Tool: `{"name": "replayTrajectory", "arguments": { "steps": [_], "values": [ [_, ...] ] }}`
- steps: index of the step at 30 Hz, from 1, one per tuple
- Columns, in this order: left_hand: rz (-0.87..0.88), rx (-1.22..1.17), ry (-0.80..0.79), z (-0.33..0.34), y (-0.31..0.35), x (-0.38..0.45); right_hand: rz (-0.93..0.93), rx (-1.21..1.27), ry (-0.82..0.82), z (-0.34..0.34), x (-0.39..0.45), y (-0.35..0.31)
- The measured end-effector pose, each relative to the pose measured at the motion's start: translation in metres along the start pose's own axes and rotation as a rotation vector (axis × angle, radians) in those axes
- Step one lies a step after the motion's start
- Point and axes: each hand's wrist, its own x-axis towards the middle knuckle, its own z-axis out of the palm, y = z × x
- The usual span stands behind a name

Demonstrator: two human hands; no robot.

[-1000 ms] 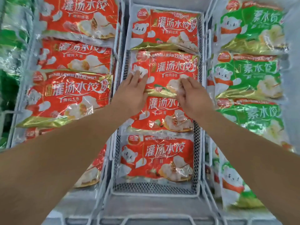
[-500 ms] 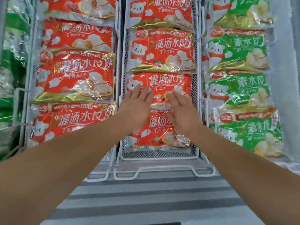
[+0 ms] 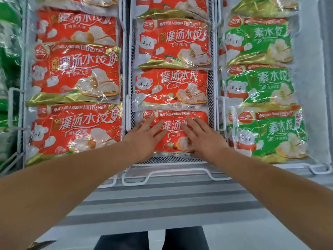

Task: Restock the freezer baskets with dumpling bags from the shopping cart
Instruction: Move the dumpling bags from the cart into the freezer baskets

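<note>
Both your hands have slid down the middle basket [image 3: 127, 112] toward you: a second ago they lay on the bags further up the column, and now your left hand [image 3: 144, 138] and right hand [image 3: 203, 138] rest flat, fingers spread, on the nearest red dumpling bag [image 3: 173, 134] at the 6 o'clock end. Neither hand pinches or curls round anything; they press the bag down. Above it, toward 12 o'clock, the next red bag [image 3: 171, 89] overlaps its top edge, and more red bags run on beyond. The left basket's red bags [image 3: 75, 74] sit at 9 o'clock, the green bags [image 3: 259, 87] at 3 o'clock. By the look of it, you are smoothing the row after placing stock, so this column seems full; the cart is out of view.
</note>
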Motion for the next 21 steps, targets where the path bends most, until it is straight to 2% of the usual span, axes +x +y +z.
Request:
{"name": "replayTrajectory", "arguments": {
  "steps": [3,5,9,12,14,16,18,21],
  "values": [
    [-0.003,-0.014,0.003,-0.016,0.003,-0.003,-0.036,0.019,0.018,-0.007,0.001,0.005],
    [-0.017,-0.045,0.076,-0.028,0.009,-0.003,-0.057,0.082,0.083,-0.018,-0.010,0.008],
    [-0.022,-0.171,0.252,-0.060,0.033,0.006,-0.019,0.211,0.398,-0.032,-0.047,0.031],
    [0.020,-0.239,0.368,-0.089,0.069,0.026,0.106,0.284,0.523,-0.023,-0.076,0.078],
    [0.054,-0.281,0.436,-0.108,0.097,0.045,0.195,0.310,0.503,-0.012,-0.093,0.117],
    [0.079,-0.286,0.439,-0.125,0.129,0.066,0.255,0.302,0.388,0.002,-0.107,0.159],
    [0.070,-0.242,0.375,-0.136,0.158,0.087,0.268,0.314,0.260,0.016,-0.112,0.192],
    [-0.005,-0.142,0.259,-0.136,0.189,0.114,0.220,0.323,0.180,0.032,-0.115,0.221]
  ]
}}
